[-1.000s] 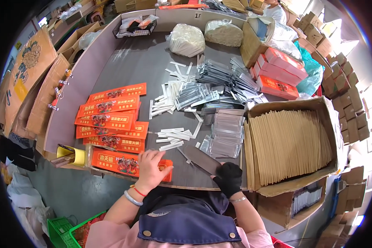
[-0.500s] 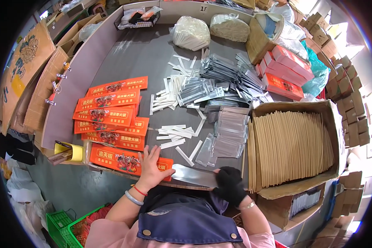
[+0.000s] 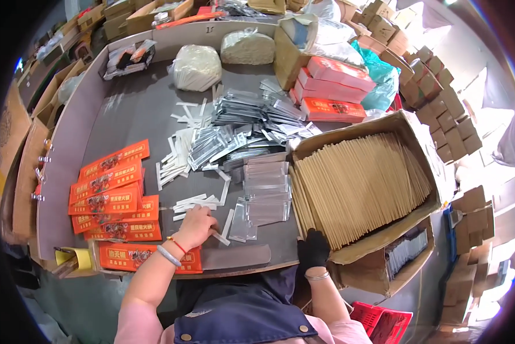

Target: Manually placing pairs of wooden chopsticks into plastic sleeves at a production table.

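Observation:
My bare left hand reaches over the small white paper strips, its fingers curled down and closed on the end of one white strip. Under that wrist lies a red printed paper sleeve along the front edge. A clear plastic sleeve sticks out from its right end, flat on the table. My right hand, in a black glove, is at the lower left corner of a box of thin wooden chopsticks. Its fingers are drawn together against the nearest chopsticks; what they hold is hidden.
Overlapping red sleeves lie at the left. Clear plastic sleeves and silvery packets fill the middle. Farther back stand wrapped bundles and stacked red sleeves. A yellow holder sits at the front left corner.
My left hand has left the red sleeve for the white strips. My right hand has let go of the clear plastic sleeve and moved to the chopstick box. The view has turned right.

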Tool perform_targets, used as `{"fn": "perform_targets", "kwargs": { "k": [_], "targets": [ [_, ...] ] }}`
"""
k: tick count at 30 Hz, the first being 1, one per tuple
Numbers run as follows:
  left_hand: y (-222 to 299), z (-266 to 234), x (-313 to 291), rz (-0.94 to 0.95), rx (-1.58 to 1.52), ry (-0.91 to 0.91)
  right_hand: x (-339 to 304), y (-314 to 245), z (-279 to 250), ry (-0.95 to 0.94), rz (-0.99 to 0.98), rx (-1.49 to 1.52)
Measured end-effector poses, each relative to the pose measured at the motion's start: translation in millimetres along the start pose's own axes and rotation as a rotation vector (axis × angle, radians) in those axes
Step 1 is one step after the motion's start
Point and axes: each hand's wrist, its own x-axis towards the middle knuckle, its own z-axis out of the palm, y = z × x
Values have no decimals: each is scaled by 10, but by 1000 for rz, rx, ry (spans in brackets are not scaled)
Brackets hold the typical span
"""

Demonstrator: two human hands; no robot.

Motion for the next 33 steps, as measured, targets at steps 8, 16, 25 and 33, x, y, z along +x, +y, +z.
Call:
{"fn": "perform_targets", "kwargs": {
  "k": [8,16,25,33],
  "targets": [
    [115,-101,121,52,-51,-51,-27,75,103,-36,86,223],
    [783,412,967,20,104,261,-15,48,87,-150,120,240],
    [683,454,950,2,28,202,-314,320,-223,-66,120,416],
    [587,354,974,-252,-60,39,403,-251,387,-9,118,792]
  ]
}}
